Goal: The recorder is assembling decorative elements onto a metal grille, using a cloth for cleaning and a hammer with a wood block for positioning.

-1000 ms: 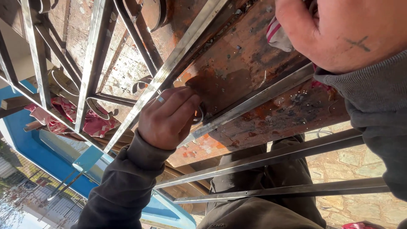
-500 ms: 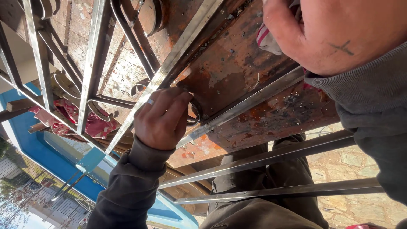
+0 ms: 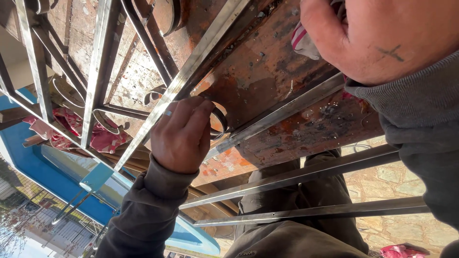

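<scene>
On a rust-stained steel counter, a polished metal grille of straight bars and curled scrolls is being worked by hand. The left hand is curled tight around a small curved scroll piece, which is pressed against the diagonal bar where it meets a lower bar; over the last second the fingers have been drawn closer around the scroll and the hand has been shifted slightly along the bar, so the piece appears to be seated more firmly in its corner. The right hand is clenched on a red-and-white rag and is held against the counter near the top edge, little moved. A red cloth is seen beneath the grille at the left.
</scene>
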